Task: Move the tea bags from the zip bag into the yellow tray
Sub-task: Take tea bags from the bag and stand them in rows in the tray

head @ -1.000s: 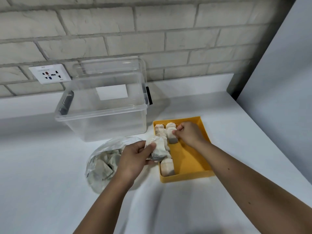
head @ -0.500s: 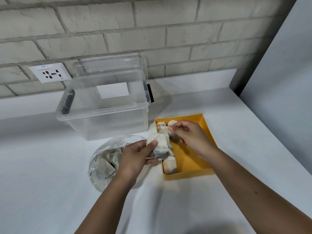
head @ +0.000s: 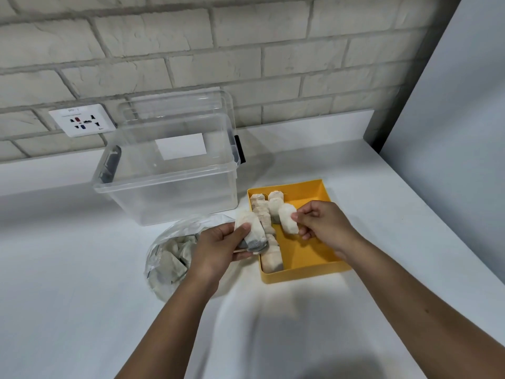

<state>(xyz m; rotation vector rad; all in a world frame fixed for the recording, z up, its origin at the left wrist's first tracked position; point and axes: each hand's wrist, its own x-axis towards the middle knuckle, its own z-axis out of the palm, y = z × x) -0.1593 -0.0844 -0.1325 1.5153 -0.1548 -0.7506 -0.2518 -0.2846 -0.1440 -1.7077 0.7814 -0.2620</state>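
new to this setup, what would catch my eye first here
The yellow tray right of centre stands out, with a row of tea bags along its left side. Above it the right hand pinches one tea bag; the left hand grips a second tea bag beside the zip bag.

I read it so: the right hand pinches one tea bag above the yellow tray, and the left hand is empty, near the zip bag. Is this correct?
Not quite. The head view shows the left hand is not empty: it grips a tea bag of its own, near the zip bag. The rest holds: the right hand pinches one tea bag above the yellow tray.
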